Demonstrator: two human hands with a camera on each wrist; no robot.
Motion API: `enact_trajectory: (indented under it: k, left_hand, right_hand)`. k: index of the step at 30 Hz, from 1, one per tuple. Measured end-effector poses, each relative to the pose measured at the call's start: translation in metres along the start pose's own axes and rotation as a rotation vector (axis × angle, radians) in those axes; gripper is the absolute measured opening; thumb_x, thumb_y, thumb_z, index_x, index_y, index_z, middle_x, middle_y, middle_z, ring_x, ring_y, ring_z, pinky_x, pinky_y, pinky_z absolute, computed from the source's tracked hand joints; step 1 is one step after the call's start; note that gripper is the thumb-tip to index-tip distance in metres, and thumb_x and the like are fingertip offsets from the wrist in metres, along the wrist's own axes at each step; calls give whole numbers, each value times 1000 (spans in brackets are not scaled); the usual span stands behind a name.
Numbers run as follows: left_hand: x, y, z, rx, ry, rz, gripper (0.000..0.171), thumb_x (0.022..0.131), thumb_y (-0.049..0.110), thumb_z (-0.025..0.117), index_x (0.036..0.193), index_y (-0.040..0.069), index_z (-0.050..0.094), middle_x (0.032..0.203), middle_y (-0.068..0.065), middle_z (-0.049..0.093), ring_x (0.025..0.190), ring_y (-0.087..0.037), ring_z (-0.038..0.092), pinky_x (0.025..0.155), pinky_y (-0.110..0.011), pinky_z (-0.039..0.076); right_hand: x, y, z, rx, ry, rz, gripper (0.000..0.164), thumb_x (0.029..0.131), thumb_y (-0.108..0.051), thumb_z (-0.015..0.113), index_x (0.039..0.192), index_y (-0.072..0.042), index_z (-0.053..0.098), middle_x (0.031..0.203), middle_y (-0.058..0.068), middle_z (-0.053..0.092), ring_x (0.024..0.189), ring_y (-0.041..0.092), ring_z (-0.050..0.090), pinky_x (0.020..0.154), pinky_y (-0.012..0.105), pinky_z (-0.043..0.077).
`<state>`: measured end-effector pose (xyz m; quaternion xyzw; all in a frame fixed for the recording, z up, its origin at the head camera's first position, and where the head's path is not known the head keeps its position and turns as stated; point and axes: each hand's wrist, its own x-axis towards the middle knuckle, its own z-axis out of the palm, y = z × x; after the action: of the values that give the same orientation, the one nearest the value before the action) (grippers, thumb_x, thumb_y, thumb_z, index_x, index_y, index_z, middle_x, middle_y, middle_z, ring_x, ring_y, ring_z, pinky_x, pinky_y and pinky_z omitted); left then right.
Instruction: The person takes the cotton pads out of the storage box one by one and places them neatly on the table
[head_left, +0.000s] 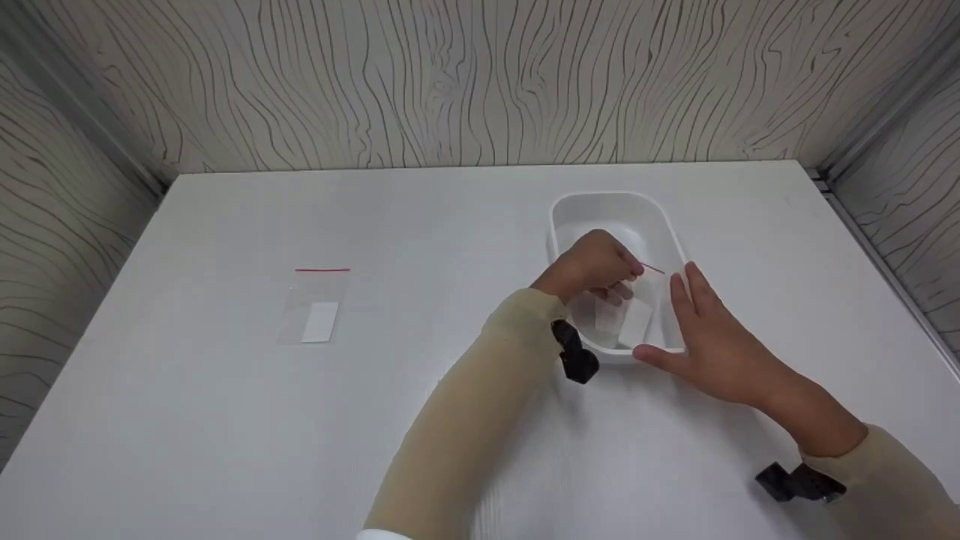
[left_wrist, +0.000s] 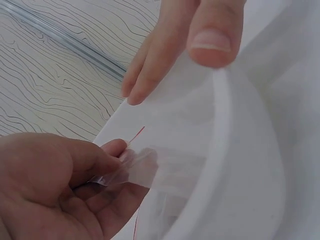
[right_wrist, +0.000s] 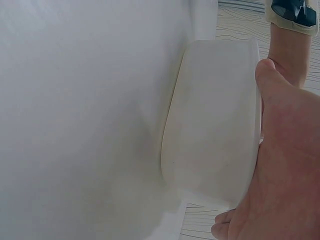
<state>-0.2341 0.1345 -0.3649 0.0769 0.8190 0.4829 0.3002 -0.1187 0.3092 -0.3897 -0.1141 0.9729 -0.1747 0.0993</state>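
Observation:
My left hand (head_left: 600, 262) reaches into a white plastic tub (head_left: 611, 196) and pinches a clear zip bag (left_wrist: 142, 167) near its red strip. The bag hangs within the tub, with a white rectangular piece (head_left: 635, 324) low in or behind it. In the left wrist view a second red line (left_wrist: 135, 225) shows lower in the tub; what it belongs to is partly hidden. My right hand (head_left: 720, 349) rests against the tub's near right corner, thumb on the front rim, fingers extended along the right side. The right wrist view shows the tub's outer wall (right_wrist: 215, 120) beside that hand.
On the left of the white table (head_left: 420, 247) lies another clear zip bag (head_left: 296, 307) with a red strip and a white rectangle (head_left: 321, 322) inside. Wood-patterned panels (head_left: 450, 82) stand behind and at both sides of the table.

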Motion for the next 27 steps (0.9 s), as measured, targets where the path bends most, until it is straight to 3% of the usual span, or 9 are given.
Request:
enact_trajectory:
  k: [9,18,27]
  left_hand:
    - [-1,0,-1,-84,1,-14,17,99,3,64,110,3,77,104,-9,74,67,-12,67,63,-23,59]
    - [-4,-2,-7,-198,-41,45,20,100,0,60,114,-1,75,104,-8,73,81,-19,75,67,-26,61]
    - [-8,-2,-15,-216,-44,45,21,100,3,62,117,0,74,116,-13,73,78,-16,73,68,-25,61]
  right_hand:
    - [1,0,1,-4,-4,0,118,93,-68,59,157,12,-1,164,30,-16,150,52,2,112,71,24]
    - [0,1,2,-6,12,-9,117,93,-66,61,156,13,1,164,32,-14,150,54,5,112,71,24]
    - [0,2,2,10,25,-29,117,94,-64,61,156,13,-1,164,32,-13,151,51,0,113,69,23]
